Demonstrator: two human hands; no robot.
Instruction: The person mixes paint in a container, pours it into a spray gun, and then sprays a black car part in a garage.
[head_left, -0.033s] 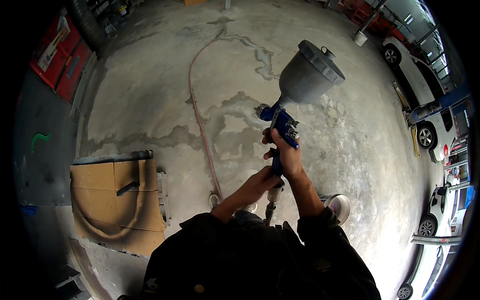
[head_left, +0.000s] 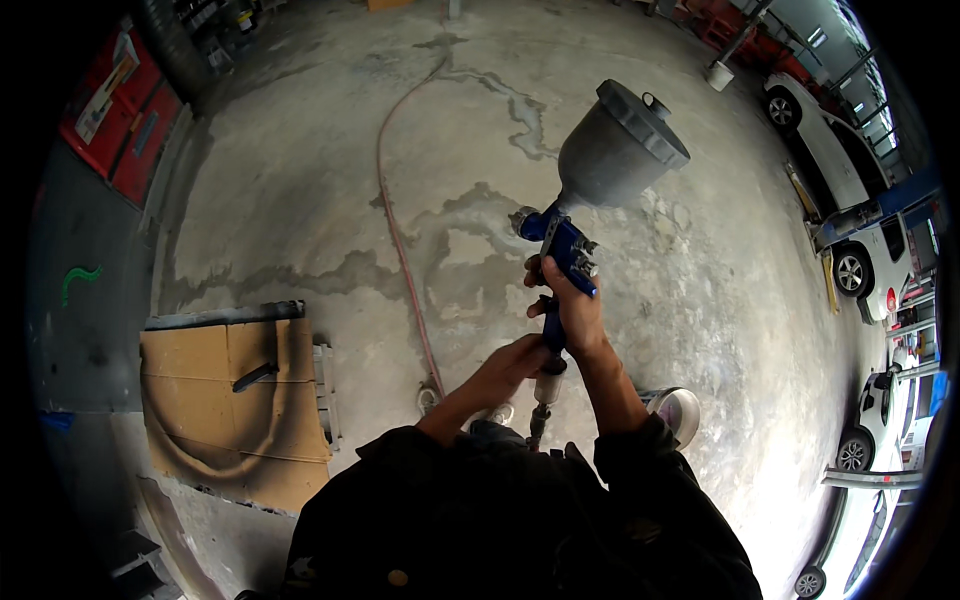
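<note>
A blue spray gun (head_left: 568, 246) with a grey, lidded paint cup (head_left: 622, 150) on top is held out in front of me. My right hand (head_left: 577, 312) wraps around its handle, with the fingers at the trigger side. Lower down, my left hand (head_left: 512, 366) grips the bottom end of the handle, its fingertips pressed against the gun and partly hidden. Below that, a pale cylindrical fitting (head_left: 548, 387) and a metal coupling (head_left: 540, 415) hang from the handle. The nozzle (head_left: 521, 222) points to the left.
A red hose (head_left: 393, 225) runs along the stained concrete floor. Brown cardboard (head_left: 200, 370) with dark overspray lies at the left. A round bucket (head_left: 682, 415) stands beside my right forearm. White cars (head_left: 835, 150) line the right side, and a red cabinet (head_left: 125, 110) stands far left.
My left hand has shifted very slightly left at the base of the handle. The spray gun and my right hand look unmoved.
</note>
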